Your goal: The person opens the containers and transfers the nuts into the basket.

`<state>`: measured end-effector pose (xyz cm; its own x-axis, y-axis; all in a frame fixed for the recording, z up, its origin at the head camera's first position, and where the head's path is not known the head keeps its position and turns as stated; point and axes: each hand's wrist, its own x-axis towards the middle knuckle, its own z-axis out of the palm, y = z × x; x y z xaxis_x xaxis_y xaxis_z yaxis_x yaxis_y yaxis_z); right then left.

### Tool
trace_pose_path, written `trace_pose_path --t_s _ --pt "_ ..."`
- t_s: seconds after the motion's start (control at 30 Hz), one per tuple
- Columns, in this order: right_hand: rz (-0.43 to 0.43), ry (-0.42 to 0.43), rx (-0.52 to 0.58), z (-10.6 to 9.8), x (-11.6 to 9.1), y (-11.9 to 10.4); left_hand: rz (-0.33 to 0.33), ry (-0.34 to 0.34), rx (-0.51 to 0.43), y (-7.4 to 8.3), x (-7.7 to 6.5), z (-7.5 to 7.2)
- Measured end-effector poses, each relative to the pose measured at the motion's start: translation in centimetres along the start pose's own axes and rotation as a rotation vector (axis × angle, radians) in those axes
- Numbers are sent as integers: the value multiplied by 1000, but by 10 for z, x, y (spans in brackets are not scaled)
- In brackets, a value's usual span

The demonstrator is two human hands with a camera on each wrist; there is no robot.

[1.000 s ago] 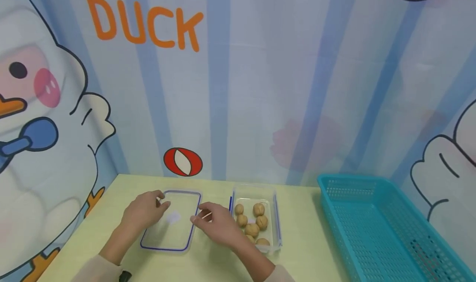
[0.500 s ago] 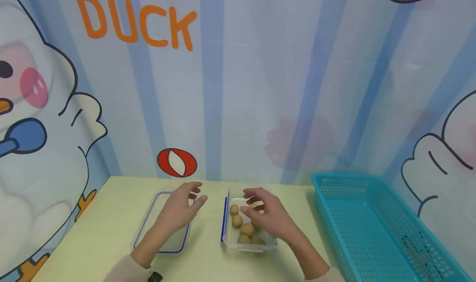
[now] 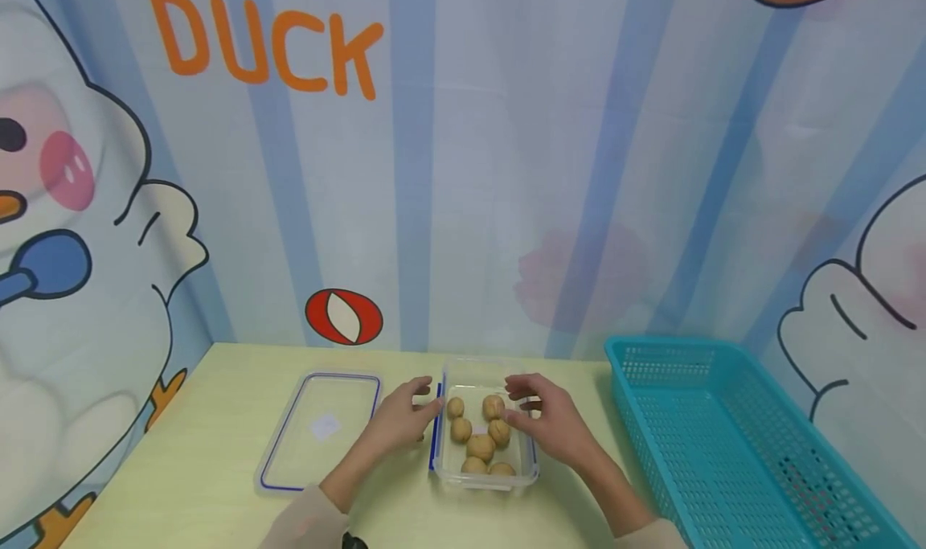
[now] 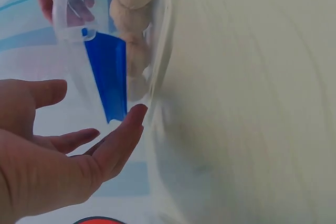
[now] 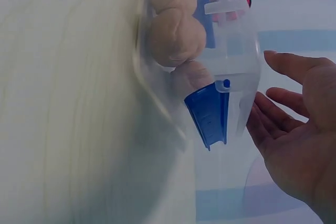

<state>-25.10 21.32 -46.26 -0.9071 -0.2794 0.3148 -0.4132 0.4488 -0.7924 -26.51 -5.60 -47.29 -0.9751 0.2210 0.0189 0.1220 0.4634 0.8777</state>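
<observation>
A clear plastic food box (image 3: 483, 482) holds several walnuts (image 3: 481, 448). My left hand (image 3: 399, 417) is at the box's left wall, fingers loosely bent; in the left wrist view its fingertips come close to the lower end of a blue latch (image 4: 109, 74). On the opposite side, my right hand (image 3: 551, 422) has its fingers spread over the right rim. From the right wrist, that hand (image 5: 307, 124) appears beside the wall near another blue latch (image 5: 209, 113). Whether either hand touches the box, I cannot tell. The clear lid (image 3: 340, 456) with a blue seal lies flat to the left.
A turquoise perforated basket (image 3: 640, 408) stands at the table's right side. Behind the pale yellow table (image 3: 217, 420) hangs a striped curtain (image 3: 477, 211) with duck drawings. A small white label (image 3: 325, 427) shows at the lid.
My left hand has moved right, from over the lid to the box's left side. My right hand went from the lid's right edge across the walnuts to the box's right side.
</observation>
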Motion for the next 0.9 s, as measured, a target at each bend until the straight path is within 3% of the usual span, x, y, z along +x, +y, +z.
trace_pose_path --t_s 0.13,0.3,0.5,0.9 --pt "-35 -60 -36 5 3 0 -37 -72 -135 -1 3 8" --pt "-62 -189 -115 13 9 -7 -48 -97 -256 -2 4 10" --pt "-89 -297 -266 20 12 -7 -38 -100 -279 -2 5 13" --pt "-180 -399 -506 30 14 -10 -61 -114 -352 -3 5 10"
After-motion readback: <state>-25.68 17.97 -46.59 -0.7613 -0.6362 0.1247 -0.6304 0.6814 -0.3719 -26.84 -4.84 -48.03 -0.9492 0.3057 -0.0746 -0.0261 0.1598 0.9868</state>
